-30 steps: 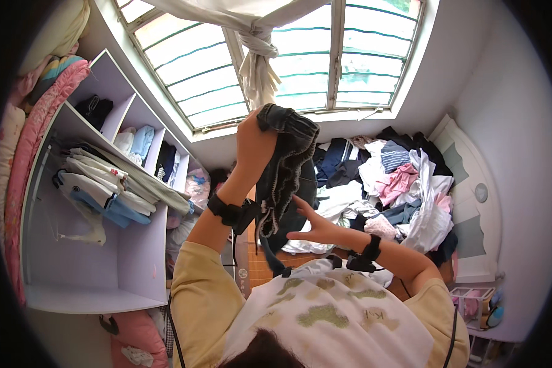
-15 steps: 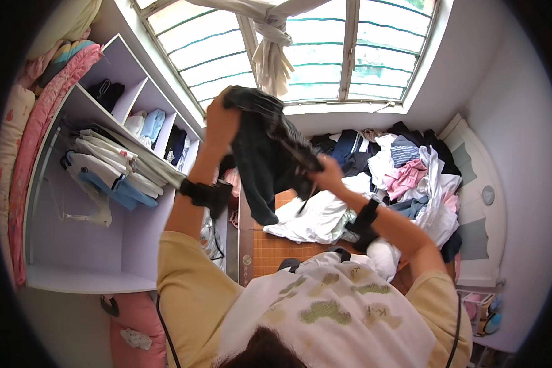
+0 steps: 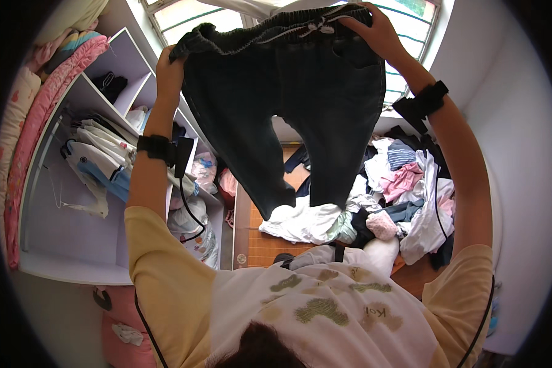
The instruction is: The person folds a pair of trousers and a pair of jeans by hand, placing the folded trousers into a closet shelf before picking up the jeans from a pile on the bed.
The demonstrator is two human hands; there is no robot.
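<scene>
Head view: left hand, right hand grip dark shorts waistband corners.

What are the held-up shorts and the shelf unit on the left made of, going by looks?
Shorts: dark, matte woven cloth, probably denim; the waistband looks gathered, as if elastic, and the legs hang in soft folds. Held by left hand and right hand. Shelf unit: smooth, pale flat panels with square edges, likely laminated board; the core does not show.

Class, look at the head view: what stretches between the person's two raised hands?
In the head view, the elastic waistband of dark jeans spans from left hand to right hand, legs hanging below.
</scene>
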